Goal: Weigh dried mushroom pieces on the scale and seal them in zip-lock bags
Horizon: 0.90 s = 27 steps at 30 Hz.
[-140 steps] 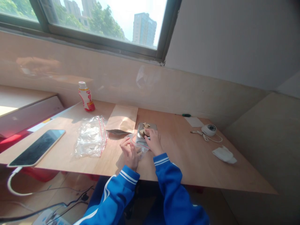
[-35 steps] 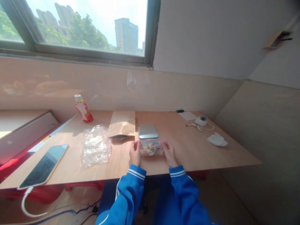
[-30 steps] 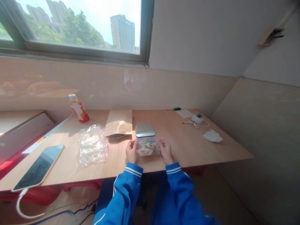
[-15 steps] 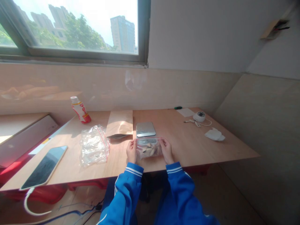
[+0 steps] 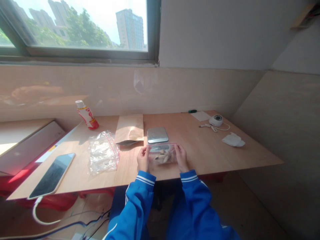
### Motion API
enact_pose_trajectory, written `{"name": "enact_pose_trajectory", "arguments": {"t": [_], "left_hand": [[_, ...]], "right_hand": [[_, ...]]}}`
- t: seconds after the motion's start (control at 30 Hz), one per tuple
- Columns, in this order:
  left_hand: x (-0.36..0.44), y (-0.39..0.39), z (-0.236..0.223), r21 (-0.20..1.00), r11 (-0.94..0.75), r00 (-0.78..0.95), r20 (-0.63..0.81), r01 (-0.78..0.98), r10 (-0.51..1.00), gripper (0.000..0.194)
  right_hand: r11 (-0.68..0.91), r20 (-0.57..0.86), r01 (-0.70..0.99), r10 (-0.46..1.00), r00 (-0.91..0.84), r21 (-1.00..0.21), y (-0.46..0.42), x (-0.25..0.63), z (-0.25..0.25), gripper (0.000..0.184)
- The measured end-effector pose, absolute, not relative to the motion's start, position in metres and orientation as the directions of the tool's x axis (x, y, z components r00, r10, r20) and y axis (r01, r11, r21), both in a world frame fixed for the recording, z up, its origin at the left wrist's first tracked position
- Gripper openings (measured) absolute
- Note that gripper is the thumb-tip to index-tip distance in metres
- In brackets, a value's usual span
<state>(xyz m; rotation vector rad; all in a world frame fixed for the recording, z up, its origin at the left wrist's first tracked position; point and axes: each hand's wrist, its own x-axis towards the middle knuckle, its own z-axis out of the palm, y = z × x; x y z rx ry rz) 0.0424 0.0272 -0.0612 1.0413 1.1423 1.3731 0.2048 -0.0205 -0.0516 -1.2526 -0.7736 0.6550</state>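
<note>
A wooden table (image 5: 200, 153) holds a flat metal scale (image 5: 157, 135). Left of the scale are a brown paper bag (image 5: 129, 128), a clear plastic bag (image 5: 102, 154), a phone (image 5: 52, 171) and a small bottle (image 5: 87, 115). Right of it are a white paper (image 5: 200, 115), a round white thing with a cord (image 5: 216, 120) and a crumpled white tissue (image 5: 233, 140).
</note>
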Motion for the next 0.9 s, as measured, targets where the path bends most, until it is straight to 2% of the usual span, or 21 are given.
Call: {"name": "enact_pose_trajectory", "arguments": {"t": [0.53,0.73,0.9], "left_hand": [[0.0429,0.0223,-0.0562,0.975,0.008,-0.109,-0.033,-0.220,0.993,0.042],[0.0430,0.0230,-0.0579,0.974,-0.015,-0.094,-0.006,-0.228,0.996,0.043],[0.0434,0.0228,-0.0579,0.973,-0.012,-0.091,-0.009,-0.229,0.996,0.043]], "right_hand": [[0.197,0.205,0.081,0.763,0.613,-0.977,-0.0191,0.2088,-0.0592,0.038],[0.155,0.103,-0.028,0.770,0.630,-0.988,-0.0188,0.2082,-0.0590,0.045],[0.158,0.102,-0.030,0.755,0.648,-0.987,-0.0186,0.2084,-0.0586,0.045]]}}
